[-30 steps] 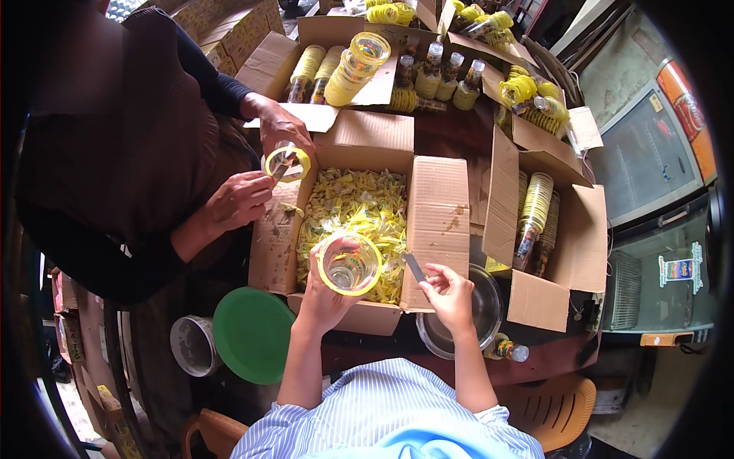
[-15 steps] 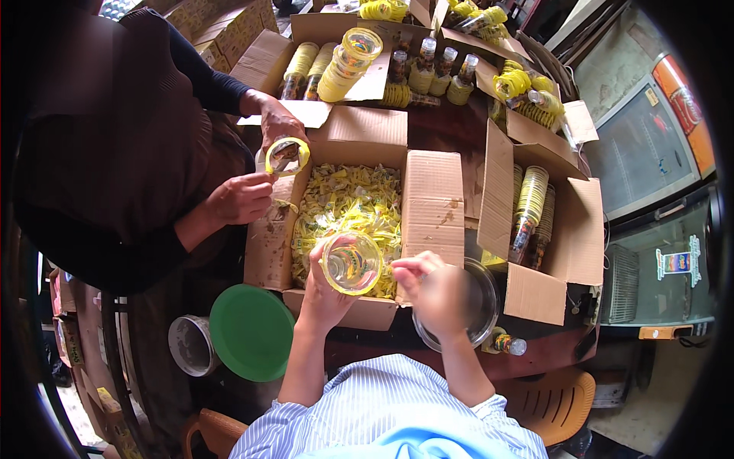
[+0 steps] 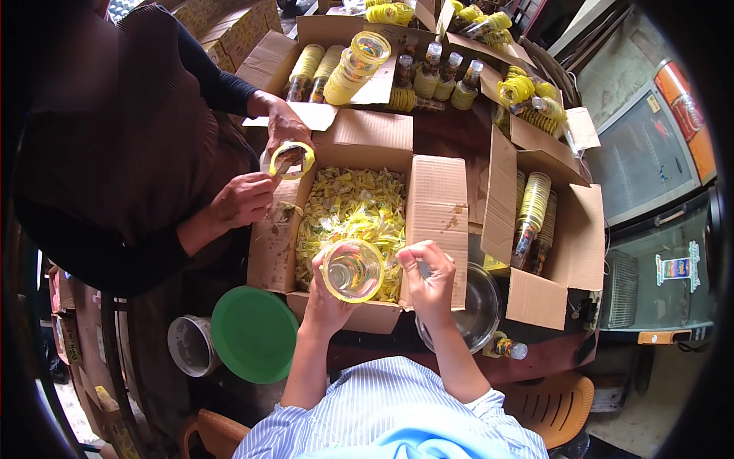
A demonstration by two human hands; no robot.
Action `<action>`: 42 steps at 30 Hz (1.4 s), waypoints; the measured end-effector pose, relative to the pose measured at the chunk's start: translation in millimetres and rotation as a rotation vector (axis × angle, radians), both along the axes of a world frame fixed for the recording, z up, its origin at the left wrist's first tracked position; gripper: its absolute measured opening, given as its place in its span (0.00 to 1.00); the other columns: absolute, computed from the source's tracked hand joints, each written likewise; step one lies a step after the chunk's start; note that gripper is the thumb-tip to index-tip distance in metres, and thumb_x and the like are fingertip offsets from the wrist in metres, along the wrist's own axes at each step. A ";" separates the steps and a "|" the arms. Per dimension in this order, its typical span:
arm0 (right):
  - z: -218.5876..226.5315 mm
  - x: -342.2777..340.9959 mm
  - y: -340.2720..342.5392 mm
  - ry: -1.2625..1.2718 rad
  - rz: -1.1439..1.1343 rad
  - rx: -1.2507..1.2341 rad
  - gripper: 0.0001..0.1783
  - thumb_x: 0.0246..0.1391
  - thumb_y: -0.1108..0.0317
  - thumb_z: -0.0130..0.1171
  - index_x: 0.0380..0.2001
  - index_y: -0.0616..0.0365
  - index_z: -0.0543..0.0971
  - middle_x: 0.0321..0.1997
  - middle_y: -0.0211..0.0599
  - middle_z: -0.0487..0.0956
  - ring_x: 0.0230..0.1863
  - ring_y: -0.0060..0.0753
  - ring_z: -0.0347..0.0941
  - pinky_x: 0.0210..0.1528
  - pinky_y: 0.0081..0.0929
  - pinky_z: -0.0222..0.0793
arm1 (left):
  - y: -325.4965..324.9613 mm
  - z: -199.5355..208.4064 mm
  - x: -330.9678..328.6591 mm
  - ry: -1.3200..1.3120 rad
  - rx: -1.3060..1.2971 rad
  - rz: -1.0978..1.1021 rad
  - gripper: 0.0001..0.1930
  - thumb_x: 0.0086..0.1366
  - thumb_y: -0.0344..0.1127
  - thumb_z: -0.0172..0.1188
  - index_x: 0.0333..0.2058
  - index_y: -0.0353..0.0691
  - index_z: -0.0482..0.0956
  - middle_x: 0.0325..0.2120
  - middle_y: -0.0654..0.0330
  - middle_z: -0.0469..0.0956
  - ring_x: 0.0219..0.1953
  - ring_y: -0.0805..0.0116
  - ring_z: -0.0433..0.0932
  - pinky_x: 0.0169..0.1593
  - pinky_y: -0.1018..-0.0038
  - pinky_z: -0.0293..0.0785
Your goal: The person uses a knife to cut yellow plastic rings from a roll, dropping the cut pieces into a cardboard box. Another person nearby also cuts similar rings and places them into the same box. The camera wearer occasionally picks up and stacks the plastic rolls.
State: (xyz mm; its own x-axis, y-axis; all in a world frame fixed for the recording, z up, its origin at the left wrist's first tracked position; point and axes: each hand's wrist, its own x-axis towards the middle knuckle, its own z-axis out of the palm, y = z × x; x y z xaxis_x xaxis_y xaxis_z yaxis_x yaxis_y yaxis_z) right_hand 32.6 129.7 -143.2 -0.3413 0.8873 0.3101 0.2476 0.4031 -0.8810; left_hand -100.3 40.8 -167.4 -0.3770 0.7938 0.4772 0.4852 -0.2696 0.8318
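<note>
Left hand (image 3: 327,294): wrapped round a clear jar (image 3: 352,271), centre of frame.
Right hand (image 3: 428,279): fingers pinched together beside the jar; holding anything, cannot tell.
Box (image 3: 439,214): full of yellow packets (image 3: 348,210).

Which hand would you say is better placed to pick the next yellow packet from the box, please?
Probably the right hand: it hovers free beside the yellow packets, while the left hand holds the clear jar.

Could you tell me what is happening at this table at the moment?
The person's left hand holds a clear yellow-rimmed jar over an open cardboard box of small yellow packets. The right hand is raised beside the jar, fingers pinched. Across the box, another person handles a second jar.
</note>
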 end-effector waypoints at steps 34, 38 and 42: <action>-60.1 -9.8 33.8 -0.449 0.087 0.154 0.15 0.54 0.54 0.49 0.30 0.48 0.82 0.49 0.35 0.71 0.56 0.35 0.58 0.52 0.41 0.39 | -22.7 -6.6 -25.5 -0.038 -0.144 0.032 0.35 0.43 0.31 0.68 0.48 0.37 0.57 0.42 0.56 0.68 0.46 0.61 0.69 0.49 0.69 0.69; -61.3 -24.3 38.8 -0.724 0.105 0.126 0.13 0.41 0.59 0.63 0.34 0.44 0.81 0.64 0.42 0.54 0.65 0.38 0.45 0.59 0.56 0.34 | -31.5 -9.5 -30.8 -0.017 -0.127 0.067 0.34 0.43 0.30 0.67 0.48 0.37 0.57 0.41 0.55 0.68 0.45 0.61 0.70 0.48 0.69 0.68; -69.0 -23.6 35.7 -0.754 0.080 0.083 0.29 0.33 0.57 0.68 0.45 0.38 0.76 0.67 0.44 0.46 0.68 0.39 0.37 0.60 0.63 0.31 | -37.7 -9.1 -31.7 -0.115 -0.083 0.051 0.34 0.44 0.29 0.67 0.48 0.37 0.56 0.42 0.54 0.67 0.45 0.62 0.70 0.48 0.69 0.68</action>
State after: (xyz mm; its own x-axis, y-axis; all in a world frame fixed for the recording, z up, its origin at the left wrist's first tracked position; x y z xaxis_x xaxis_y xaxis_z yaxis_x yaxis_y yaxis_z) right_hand 9.0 165.4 -212.1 -0.5492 0.8350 0.0324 0.7375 0.5026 -0.4511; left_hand -132.0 3.1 -176.6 -0.4658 0.8073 0.3624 0.3970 -0.1754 0.9009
